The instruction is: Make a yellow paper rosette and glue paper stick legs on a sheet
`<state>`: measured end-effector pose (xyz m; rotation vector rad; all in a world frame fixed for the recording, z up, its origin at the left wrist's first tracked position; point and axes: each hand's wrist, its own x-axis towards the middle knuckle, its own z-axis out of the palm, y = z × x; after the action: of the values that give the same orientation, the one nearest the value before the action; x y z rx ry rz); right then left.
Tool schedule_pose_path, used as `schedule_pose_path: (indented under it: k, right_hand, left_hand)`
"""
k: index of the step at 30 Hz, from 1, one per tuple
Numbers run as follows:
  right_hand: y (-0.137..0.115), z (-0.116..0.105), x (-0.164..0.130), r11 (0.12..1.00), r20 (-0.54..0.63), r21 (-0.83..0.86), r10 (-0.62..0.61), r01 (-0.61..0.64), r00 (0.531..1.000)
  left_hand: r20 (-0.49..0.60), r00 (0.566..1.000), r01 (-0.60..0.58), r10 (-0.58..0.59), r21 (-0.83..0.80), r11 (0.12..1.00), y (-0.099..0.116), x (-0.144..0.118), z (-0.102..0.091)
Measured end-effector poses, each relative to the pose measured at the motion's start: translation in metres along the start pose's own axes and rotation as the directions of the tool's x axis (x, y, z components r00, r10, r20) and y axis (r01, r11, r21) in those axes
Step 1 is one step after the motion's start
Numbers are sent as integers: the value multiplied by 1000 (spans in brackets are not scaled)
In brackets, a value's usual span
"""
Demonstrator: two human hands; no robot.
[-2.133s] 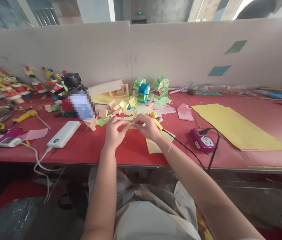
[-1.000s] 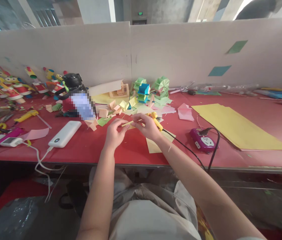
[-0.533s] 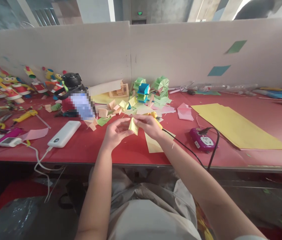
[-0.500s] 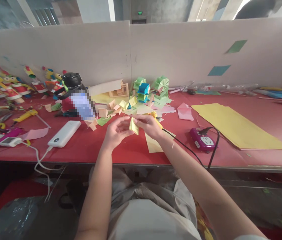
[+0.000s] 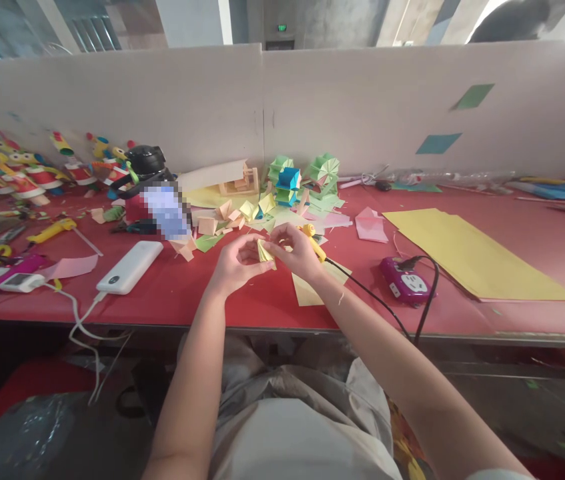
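Above the red table [image 5: 262,300], my left hand [image 5: 235,263] and my right hand [image 5: 295,250] meet on a small folded yellow paper piece [image 5: 264,252]. Both pinch it between fingertips. A yellow glue gun [image 5: 311,240] lies just behind my right hand, its black cord running right to a purple power strip [image 5: 406,281]. A yellow paper sheet [image 5: 312,290] lies under my right wrist. Folded green and blue paper models [image 5: 302,177] stand behind, with loose folded pieces [image 5: 232,217] scattered in front of them.
A white power bank [image 5: 129,267] lies left of my hands, and a black kettle [image 5: 142,163] stands farther back. Large yellow sheets [image 5: 477,253] lie at right. Pink folded paper [image 5: 371,225] is near the centre. Colourful paper figures [image 5: 22,177] crowd the far left. A white partition [image 5: 262,107] backs the table.
The yellow piece went from a flat strip held between both hands to a folded piece turned upright; now my fingers close in tighter around it.
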<state>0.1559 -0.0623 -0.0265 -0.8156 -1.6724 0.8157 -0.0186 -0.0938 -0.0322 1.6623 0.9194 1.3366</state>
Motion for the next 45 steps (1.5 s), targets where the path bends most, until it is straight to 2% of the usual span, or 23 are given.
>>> schedule_pose_path:
  k: [2,4,6,8,11,13,14,17,20,22,23,26,28,31,38,45]
  right_hand:
    - [-4,-8,-1,992,28,-127,-22,25,999]
    - [-8,-20,-4,970,129,-244,19,14,991]
    - [-13,-37,-9,927,232,-374,126,-31,965]
    - [-16,-55,-16,846,249,-522,275,-111,929]
    - [-16,-79,-24,638,39,-717,439,-281,898]
    - [-13,-86,-25,527,-109,-770,447,-359,888]
    - [-11,-86,-23,502,-146,-783,426,-367,893]
    - [-4,-78,-12,467,-129,-828,381,-311,916]
    - [7,-65,0,414,-115,-859,417,-301,902]
    - [16,-60,4,468,-129,-812,440,-349,889]
    - [19,-60,4,543,-125,-753,436,-371,891]
    - [25,-63,1,807,-101,-443,388,-391,916]
    - [22,-67,-1,906,-61,-212,362,-366,930]
    - [13,-68,-3,942,5,-56,331,-330,944]
    - [9,-58,-5,934,46,-118,345,-337,938]
    - [17,-51,-7,963,100,-110,257,-246,961]
  left_hand:
    - [-6,1000,5,-5,61,998,-1,2,-2]
    - [-12,1000,10,-9,126,992,-1,5,-6]
    - [-17,1000,15,-12,189,982,0,9,-11]
    - [-23,1000,14,-8,236,972,0,14,-17]
    - [12,1000,25,-29,255,966,-3,25,-24]
    - [22,998,57,-65,253,966,-6,32,-25]
    - [5,997,72,-75,240,968,-7,35,-25]
    - [-49,994,111,-103,219,969,-12,38,-24]
    - [-65,993,108,-96,238,965,-15,37,-25]
    - [-82,994,94,-75,265,960,-18,36,-27]
    - [-89,994,85,-62,288,954,-20,36,-28]
    - [-92,995,60,-29,354,933,-26,37,-30]
    - [-93,995,52,-19,364,930,-28,38,-30]
    - [-79,997,51,-25,344,938,-28,38,-29]
    - [-21,999,33,-28,295,955,-23,36,-27]
    - [20,1000,-19,15,279,960,-26,37,-28]
